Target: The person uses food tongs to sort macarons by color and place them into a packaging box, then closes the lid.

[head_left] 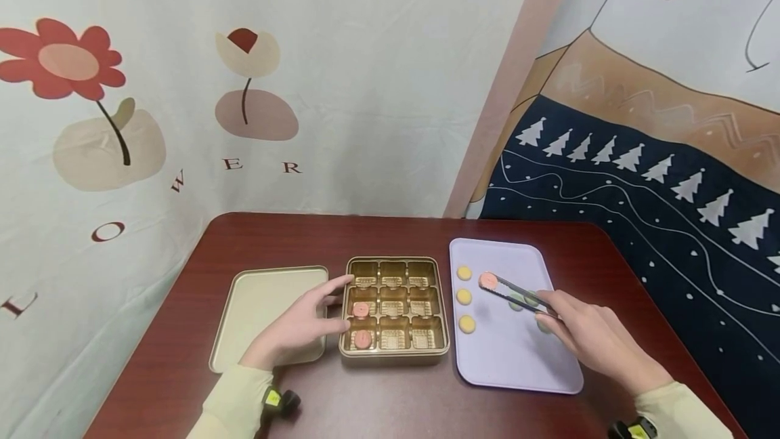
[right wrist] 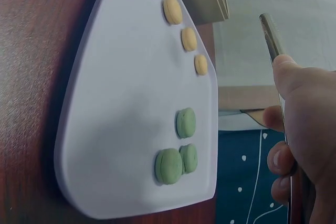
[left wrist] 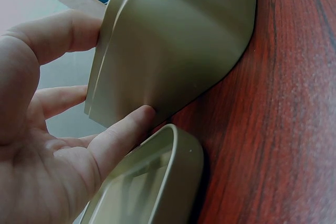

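My right hand (head_left: 600, 341) grips a pair of metal tongs (head_left: 518, 293) above the lilac tray (head_left: 506, 364). Between the tong tips is a pink macaron (head_left: 488, 281); the right wrist view does not show it. A gold tin (head_left: 396, 360) with square compartments stands to the left of the tray. Two pink macarons (head_left: 362, 339) sit in its left column, in the middle and front compartments. With spread fingers, my left hand (head_left: 298, 324) touches the tin's left side and rim, as the left wrist view also shows.
Three yellow macarons (head_left: 464, 297) form a column at the tray's left; three green macarons (right wrist: 169, 166) lie at its right, partly behind the tongs in the head view. Left of the tin lies a gold lid (head_left: 262, 303), partly under my left hand. A curtain hangs behind the table (head_left: 274, 229).
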Tool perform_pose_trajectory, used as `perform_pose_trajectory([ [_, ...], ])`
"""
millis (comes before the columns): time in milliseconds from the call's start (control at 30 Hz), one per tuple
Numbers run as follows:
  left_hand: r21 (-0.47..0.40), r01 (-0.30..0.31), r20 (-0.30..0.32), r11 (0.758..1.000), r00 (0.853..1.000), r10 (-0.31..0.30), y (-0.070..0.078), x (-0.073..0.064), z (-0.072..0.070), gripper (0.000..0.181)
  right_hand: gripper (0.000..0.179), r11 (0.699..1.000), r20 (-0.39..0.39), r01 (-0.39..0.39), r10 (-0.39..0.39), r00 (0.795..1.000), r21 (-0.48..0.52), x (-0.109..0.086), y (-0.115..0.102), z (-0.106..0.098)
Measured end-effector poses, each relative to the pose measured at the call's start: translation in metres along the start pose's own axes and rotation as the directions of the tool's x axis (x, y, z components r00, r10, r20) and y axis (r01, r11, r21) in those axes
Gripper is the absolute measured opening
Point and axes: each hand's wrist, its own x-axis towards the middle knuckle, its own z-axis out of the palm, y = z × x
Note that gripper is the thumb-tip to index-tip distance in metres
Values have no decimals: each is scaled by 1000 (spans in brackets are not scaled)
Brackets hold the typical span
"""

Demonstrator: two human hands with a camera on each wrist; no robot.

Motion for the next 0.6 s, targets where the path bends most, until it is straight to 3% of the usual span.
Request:
perform_pose_trajectory([
  [367, 5, -3, 1, 1000, 1000, 3, -1, 0, 0, 91, 40, 1000, 11, 11, -12, 1000, 26, 19, -11, 4],
  [600, 20, -6, 0, 1000, 1000, 6, -1, 1, 0, 91, 39, 995, -8, 93, -93, 996, 28, 38, -16, 14],
])
